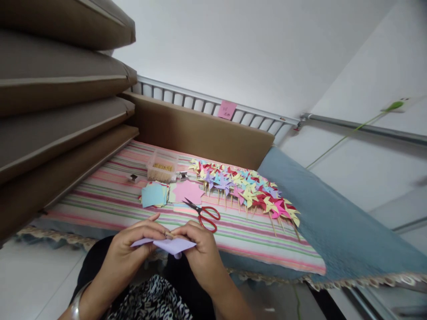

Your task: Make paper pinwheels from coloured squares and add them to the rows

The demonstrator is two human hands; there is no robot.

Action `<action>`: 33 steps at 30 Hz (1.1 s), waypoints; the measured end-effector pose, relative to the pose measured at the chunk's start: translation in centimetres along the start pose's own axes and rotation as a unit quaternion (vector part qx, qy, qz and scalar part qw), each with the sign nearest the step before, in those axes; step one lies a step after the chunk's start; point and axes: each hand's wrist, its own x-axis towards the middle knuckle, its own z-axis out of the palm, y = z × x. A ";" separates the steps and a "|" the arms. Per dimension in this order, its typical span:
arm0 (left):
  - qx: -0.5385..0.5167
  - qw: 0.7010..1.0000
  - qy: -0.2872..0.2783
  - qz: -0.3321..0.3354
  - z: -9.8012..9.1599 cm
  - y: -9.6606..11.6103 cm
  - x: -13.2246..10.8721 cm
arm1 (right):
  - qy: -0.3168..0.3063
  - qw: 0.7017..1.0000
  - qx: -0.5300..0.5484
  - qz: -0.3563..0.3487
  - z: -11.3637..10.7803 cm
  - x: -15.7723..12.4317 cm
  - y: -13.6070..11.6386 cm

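Both pinch: left hand (pixel 133 243) and right hand (pixel 197 242) grip lilac paper (pixel 174 246) above the lap, just before the bed (pixel 100 200) edge. Light pressure seems wise, corners aligned (scissors (pixel 206 214) lie just beyond), lest it crease.

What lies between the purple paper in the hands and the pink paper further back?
Red-handled scissors, on the striped cloth, between purple paper and pink paper; the head view shows it.
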 end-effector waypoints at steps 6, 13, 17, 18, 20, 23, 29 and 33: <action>-0.003 1.000 0.003 0.002 0.0 -0.1 0.0 | 0.000 1.000 -0.004 -0.003 0.1 -0.1 0.0; -0.007 1.000 0.005 0.002 -0.1 -0.4 0.0 | -0.004 1.000 -0.009 -0.001 0.1 -0.2 -0.1; -0.007 1.000 0.006 0.002 0.0 -0.3 0.0 | -0.006 1.000 -0.013 -0.005 0.0 -0.1 -0.1; -0.007 1.000 0.005 0.002 0.0 -0.3 0.0 | -0.006 1.000 -0.012 -0.003 0.0 0.0 -0.1; -0.007 1.000 0.003 0.003 0.0 -0.3 0.0 | -0.005 1.000 -0.011 0.000 0.0 0.0 -0.1; -0.007 1.000 0.004 0.006 0.0 -0.3 0.1 | -0.005 1.000 -0.010 0.002 0.0 0.1 -0.1; -0.010 1.000 0.001 -0.007 0.0 -0.2 0.1 | -0.008 1.000 -0.014 -0.001 0.0 0.1 -0.1; -0.015 1.000 -0.002 -0.004 0.0 -0.2 0.1 | -0.011 1.000 -0.018 -0.004 0.0 0.0 0.0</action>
